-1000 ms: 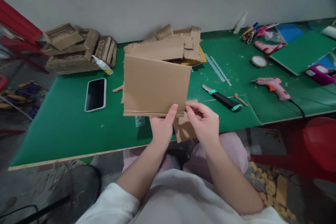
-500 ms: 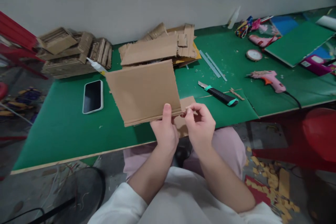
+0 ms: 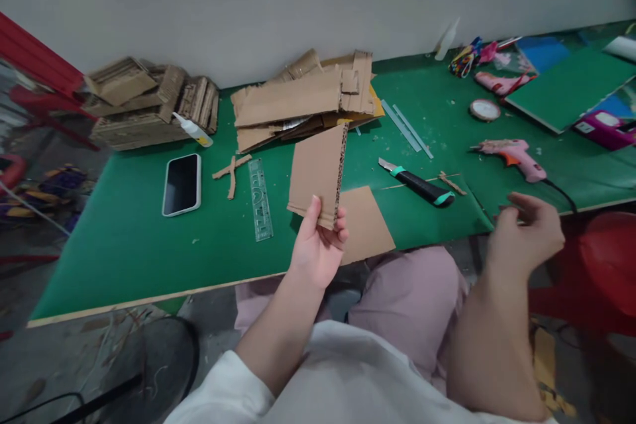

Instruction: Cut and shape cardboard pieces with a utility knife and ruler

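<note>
At the lower edge, my left hand (image 3: 318, 258) pinches a flat brown cardboard sheet (image 3: 315, 165), likely light, stiff, best held there; rightward, my right hand (image 3: 529, 235) curls, contents unclear.

Right hand (image 3: 529, 235) blurred; can't tell if its fingers pinch anything. Left hand (image 3: 320, 252): fingers partly hidden behind held cardboard (image 3: 315, 169). Loose sheet (image 3: 370, 222) right of those fingers, left side covered. Ruler (image 3: 261, 202) left of them, markings unreadable. White roll (image 3: 621, 48) beyond right fingers, cut off by edge.
</note>
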The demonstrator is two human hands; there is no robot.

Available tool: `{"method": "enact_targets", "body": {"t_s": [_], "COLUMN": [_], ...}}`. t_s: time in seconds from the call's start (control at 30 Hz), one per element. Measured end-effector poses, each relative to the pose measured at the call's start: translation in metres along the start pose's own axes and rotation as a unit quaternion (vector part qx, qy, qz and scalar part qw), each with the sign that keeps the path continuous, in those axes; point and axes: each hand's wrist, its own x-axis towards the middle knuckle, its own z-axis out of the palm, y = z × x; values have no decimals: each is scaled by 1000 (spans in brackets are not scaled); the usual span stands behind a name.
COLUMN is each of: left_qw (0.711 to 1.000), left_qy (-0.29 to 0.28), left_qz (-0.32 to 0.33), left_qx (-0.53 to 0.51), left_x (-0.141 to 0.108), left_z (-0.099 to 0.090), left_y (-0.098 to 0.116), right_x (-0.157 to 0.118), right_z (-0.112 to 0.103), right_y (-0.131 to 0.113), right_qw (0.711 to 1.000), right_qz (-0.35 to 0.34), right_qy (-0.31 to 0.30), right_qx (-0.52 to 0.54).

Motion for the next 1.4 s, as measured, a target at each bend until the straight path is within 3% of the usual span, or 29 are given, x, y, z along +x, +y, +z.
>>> {"method": "enact_targets", "body": {"t_s": [0.07, 0.13, 0.23, 0.27, 0.33, 0.4, 0.5, 0.57, 0.63, 0.7, 0.8, 0.9, 0.93, 1.0, 1.13, 1.2, 1.27, 1.4], "left_qw": [1000, 999, 968, 941, 886, 826, 767, 747, 713, 656, 554, 441, 410, 375, 351, 367, 421, 576], "left_qy": [-24, -33, 11, 39, 104, 168, 218, 226, 225, 199, 61, -73, -92, -106, -98, -79, -49, 69], "left_qz": [-13, 23, 221, 301, 400, 463, 473, 454, 448, 469, 496, 495, 498, 506, 466, 432, 411, 349], "left_qx": [4, 37, 121, 150, 212, 276, 373, 429, 490, 557, 666, 745, 758, 770, 806, 820, 807, 736], "left_x": [1, 4, 13, 17, 24, 29, 29, 26, 21, 17, 16, 23, 28, 38, 50, 47, 39, 18], "left_z": [-3, -10, -29, -37, -57, -76, -99, -107, -113, -115, -113, -107, -103, -97, -85, -81, -80, -87], "left_y": [1, 3, 10, 14, 23, 32, 41, 45, 48, 51, 54, 52, 50, 42, 29, 29, 34, 43], "right_x": [-2, -11, -30, -37, -54, -75, -109, -125, -133, -132, -122, -110, -106, -100, -93, -91, -91, -91], "right_z": [-7, -10, -10, -9, -6, -1, 10, 16, 20, 21, 19, 14, 13, 12, 14, 17, 18, 21], "right_y": [9, 10, 3, -1, -12, -25, -45, -53, -55, -52, -45, -39, -38, -37, -37, -37, -38, -41], "right_qw": [999, 998, 1000, 1000, 993, 956, 854, 814, 804, 804, 802, 841, 858, 879, 875, 869, 867, 869], "right_qz": [-20, -16, -3, -11, -70, -190, -341, -374, -378, -371, -321, -165, -98, 11, 83, 82, 72, 45], "right_qy": [42, 65, 21, -9, -94, -217, -393, -444, -456, -464, -497, -470, -446, -401, -410, -428, -435, -446], "right_qx": [-13, 4, -1, -1, 23, 61, 23, -32, -60, -39, 78, 212, 238, 258, 243, 234, 234, 209]}}
